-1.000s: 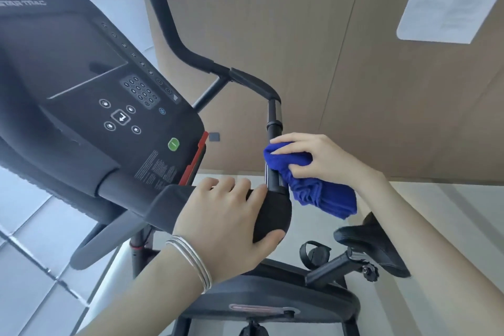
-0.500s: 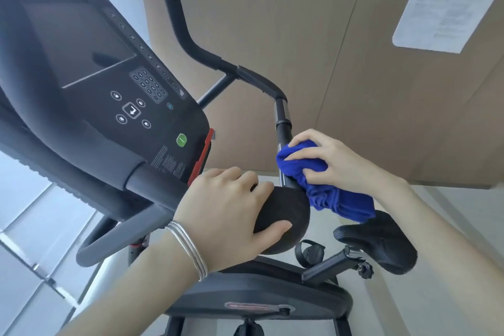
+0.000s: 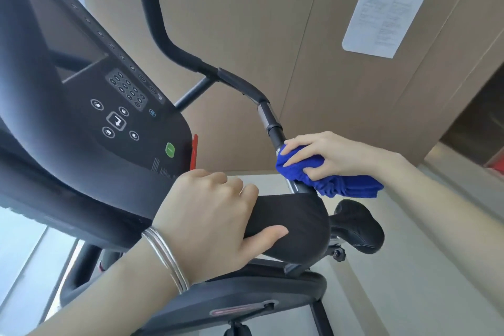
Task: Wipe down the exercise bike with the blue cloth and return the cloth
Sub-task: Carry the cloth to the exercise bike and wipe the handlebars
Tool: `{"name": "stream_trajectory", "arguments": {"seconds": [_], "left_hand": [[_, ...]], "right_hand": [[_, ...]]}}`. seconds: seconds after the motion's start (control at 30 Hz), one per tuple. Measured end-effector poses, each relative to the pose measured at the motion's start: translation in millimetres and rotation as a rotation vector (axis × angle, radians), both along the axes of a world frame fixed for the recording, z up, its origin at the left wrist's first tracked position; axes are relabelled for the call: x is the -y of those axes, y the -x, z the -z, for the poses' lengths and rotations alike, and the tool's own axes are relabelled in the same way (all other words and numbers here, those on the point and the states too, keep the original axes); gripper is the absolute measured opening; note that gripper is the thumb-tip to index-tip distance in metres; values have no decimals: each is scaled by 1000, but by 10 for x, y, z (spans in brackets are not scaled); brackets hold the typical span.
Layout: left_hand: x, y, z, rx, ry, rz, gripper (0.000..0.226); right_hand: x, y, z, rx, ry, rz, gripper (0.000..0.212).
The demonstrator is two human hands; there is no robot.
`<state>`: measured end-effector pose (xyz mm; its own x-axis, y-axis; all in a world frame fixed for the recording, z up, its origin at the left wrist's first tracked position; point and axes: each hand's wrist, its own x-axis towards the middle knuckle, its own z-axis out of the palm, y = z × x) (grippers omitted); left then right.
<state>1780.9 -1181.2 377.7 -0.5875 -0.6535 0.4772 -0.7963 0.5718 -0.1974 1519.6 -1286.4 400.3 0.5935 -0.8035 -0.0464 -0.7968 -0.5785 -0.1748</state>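
Note:
The black exercise bike fills the left and middle of the head view, with its console tilted toward me. My left hand, silver bangles on the wrist, grips the padded black armrest below the console. My right hand presses the blue cloth around the lower part of the black handlebar, just above the armrest. The cloth's loose end hangs out to the right of the bar. The black saddle shows lower right, partly behind the armrest.
A brown panelled wall stands close behind the handlebars, with a white printed sheet stuck on it. The bike's dark body cover lies below my left arm. Pale floor shows on the right and pale tiles on the left.
The view has shifted so the bike sits further right and closer. My right hand with the cloth has slid along the lower handlebar. My left hand keeps its grip on the armrest.

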Motion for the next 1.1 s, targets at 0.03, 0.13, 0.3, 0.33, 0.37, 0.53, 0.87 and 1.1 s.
{"name": "stream_trajectory", "arguments": {"seconds": [0.03,0.13,0.3,0.33,0.37,0.53,0.87,1.1], "left_hand": [[-10,-14,-11,-5,-1,4,61],[-36,-31,-53,-26,-32,10,60],[-22,-26,-108,-46,-98,17,62],[-21,-24,-115,-45,-104,13,62],[-23,-24,-117,-43,-107,12,62],[-33,-22,-71,-37,-25,13,62],[-106,-26,286,-82,154,23,66],[-144,-51,290,-50,146,27,59]], "right_hand": [[-14,5,3,3,-5,5,39],[-112,60,15,20,-35,14,38],[-32,10,5,12,-67,61,41],[15,-35,1,-12,-63,74,42],[52,-76,-2,-35,-54,85,42],[2,-123,-36,-58,-40,107,43],[-74,-170,-85,-118,-80,108,41],[-219,-173,-97,-163,-92,80,39]]}}
